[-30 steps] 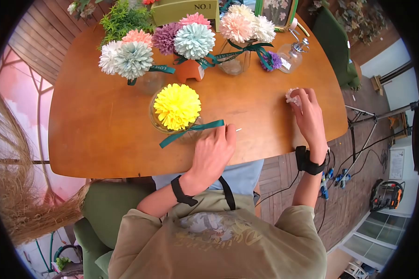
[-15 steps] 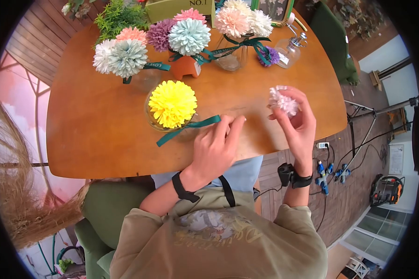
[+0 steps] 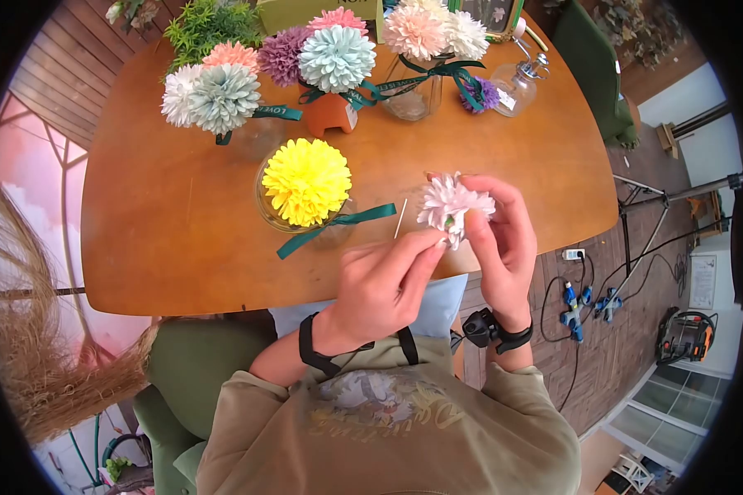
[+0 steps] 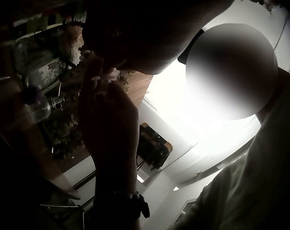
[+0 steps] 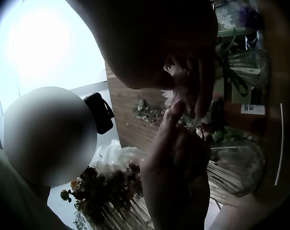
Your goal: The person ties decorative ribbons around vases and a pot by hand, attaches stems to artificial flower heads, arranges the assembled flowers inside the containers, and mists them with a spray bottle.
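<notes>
A pale pink artificial flower head [image 3: 452, 208], with a bit of green showing among its petals, is held over the front of the table. My right hand [image 3: 504, 247] grips it from the right, thumb in front and fingers behind. From the left, my left hand [image 3: 384, 285] pinches at its lower edge with thumb and fingertips. A thin white stick [image 3: 400, 219] lies on the table just beyond the left hand. Beside it stands a glass jar with a yellow flower [image 3: 307, 181] on top and a dark green ribbon [image 3: 338, 228] across its front. Both wrist views are dark.
Jars of pastel flowers [image 3: 336, 59] tied with green ribbons line the back of the wooden table [image 3: 165, 239]. An orange pot [image 3: 330, 114], a purple flower [image 3: 479, 95] and a glass spray bottle [image 3: 516, 87] stand there too. A green chair [image 3: 590, 78] is at the right.
My right hand has brought the pink flower head from the table's right side to the middle. My left hand has left the white stick and moved right to the flower.
</notes>
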`<act>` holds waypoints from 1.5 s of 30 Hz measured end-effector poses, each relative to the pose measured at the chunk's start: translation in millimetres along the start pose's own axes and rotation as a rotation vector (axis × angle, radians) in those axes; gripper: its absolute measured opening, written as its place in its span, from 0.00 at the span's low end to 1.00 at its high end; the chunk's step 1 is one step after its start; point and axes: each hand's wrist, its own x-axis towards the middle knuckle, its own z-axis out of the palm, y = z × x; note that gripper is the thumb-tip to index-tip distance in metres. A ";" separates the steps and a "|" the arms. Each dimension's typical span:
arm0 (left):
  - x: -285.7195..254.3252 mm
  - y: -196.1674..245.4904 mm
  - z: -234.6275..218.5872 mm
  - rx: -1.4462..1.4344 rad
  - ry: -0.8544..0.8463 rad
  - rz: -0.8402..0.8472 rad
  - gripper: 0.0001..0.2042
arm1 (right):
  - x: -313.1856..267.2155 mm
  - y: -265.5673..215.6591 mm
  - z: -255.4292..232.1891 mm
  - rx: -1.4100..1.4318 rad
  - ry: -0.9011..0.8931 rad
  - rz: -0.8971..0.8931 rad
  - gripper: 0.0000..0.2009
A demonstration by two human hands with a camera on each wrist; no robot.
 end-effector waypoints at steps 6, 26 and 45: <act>0.8 0.6 -6.9 -0.095 0.014 -0.123 0.07 | -1.3 -1.4 2.2 0.017 -0.047 -0.051 0.16; -10.0 -8.3 -10.9 -0.193 0.029 -0.244 0.06 | -1.7 4.1 5.8 -0.145 -0.013 -0.149 0.16; 19.1 33.2 -95.3 0.735 0.194 0.111 0.16 | 11.8 -7.5 9.3 -0.350 0.207 -0.501 0.24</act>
